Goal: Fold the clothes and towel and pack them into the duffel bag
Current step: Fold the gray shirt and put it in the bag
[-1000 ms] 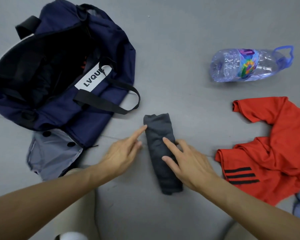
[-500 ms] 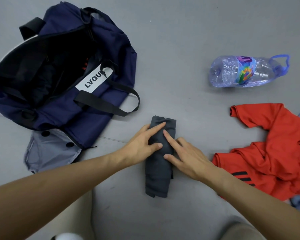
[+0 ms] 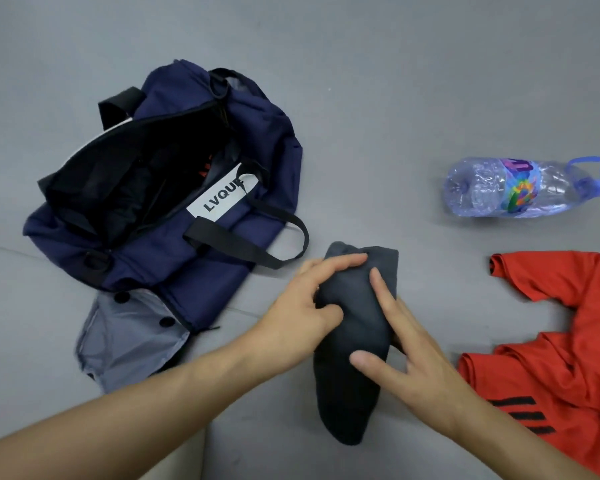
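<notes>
**Grey roll now gripped in both hands**

Grey-charcoal cloth, rolled into a long bundle point(image 3: 355, 386), lies on the floor point(image 3: 361, 98) between the two hands. Its far end is under the fingers and its near end sticks out toward the person.

Change from half a second ago: then both hands lay flat on the bundle's far half, fingers straight, and the roll was straight and flat. Now the left hand point(image 3: 298, 317) has closed round it. The left fingers point(image 3: 343, 263) curl over the far end and the thumb digs into the side. The right hand point(image 3: 420, 368) holds it too, with the index finger point(image 3: 383, 292) laid along the top and the thumb across the middle. The other right fingers go out of sight behind the right edge. The roll bulges and bends where it is gripped. I cannot tell whether the far end is off the floor.

Look of the bundle: matte, dark, with soft creases and no loose flaps showing.

Just beyond the left fingertips is the black strap point(image 3: 257, 244) of the navy duffel bag point(image 3: 160, 268). The bag is unzipped, with a dark interior and a white "LVQUE" label point(image 3: 222, 195). Outward of the right fingers is a crumpled red shirt point(image 3: 575, 341). Well beyond them a clear water bottle point(image 3: 499, 188) lies on its side. Bag, shirt and bottle keep their spots.
</notes>
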